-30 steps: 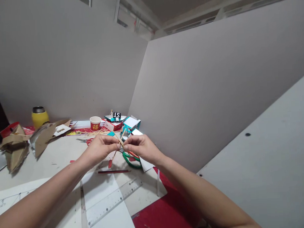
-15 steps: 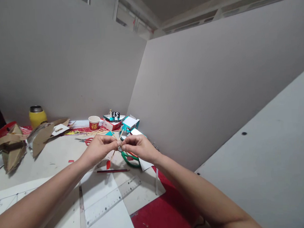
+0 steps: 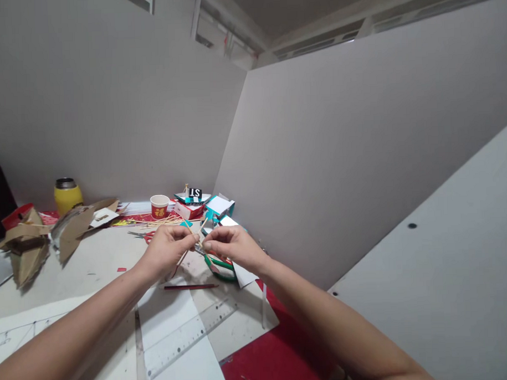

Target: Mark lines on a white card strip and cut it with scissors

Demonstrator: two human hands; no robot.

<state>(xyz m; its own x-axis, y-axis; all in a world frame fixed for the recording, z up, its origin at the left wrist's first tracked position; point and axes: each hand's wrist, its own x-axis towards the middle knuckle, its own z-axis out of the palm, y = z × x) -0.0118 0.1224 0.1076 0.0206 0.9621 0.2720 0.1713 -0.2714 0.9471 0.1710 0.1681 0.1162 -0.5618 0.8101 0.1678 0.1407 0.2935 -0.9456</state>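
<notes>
Two thin wooden sticks (image 3: 204, 223) cross in an X above the table, between my hands. My left hand (image 3: 170, 247) is closed, pinching the sticks near their crossing with thumb and forefinger. Close beside it, the fingertips of my right hand (image 3: 232, 243) pinch at the same crossing; what exactly lies between them is partly hidden. Below my right hand lie green-handled scissors (image 3: 223, 273). Behind my left hand is a pair of red-handled scissors (image 3: 148, 236). A dark red pencil (image 3: 190, 287) lies under the hands.
A clear ruler (image 3: 176, 349) rests on white paper (image 3: 181, 378) in front. Behind stand a paper cup (image 3: 160, 206), a small model boat (image 3: 191, 199) and more loose sticks (image 3: 165, 221). Cardboard pieces (image 3: 82, 229) and a yellow bottle (image 3: 68, 196) are at left. Grey panels (image 3: 351, 136) enclose the table.
My fingertips have moved slightly apart at the crossing. The crossed sticks have turned, and the red piece at a lower stick end has gone mostly out of sight. The view has shifted slightly.
</notes>
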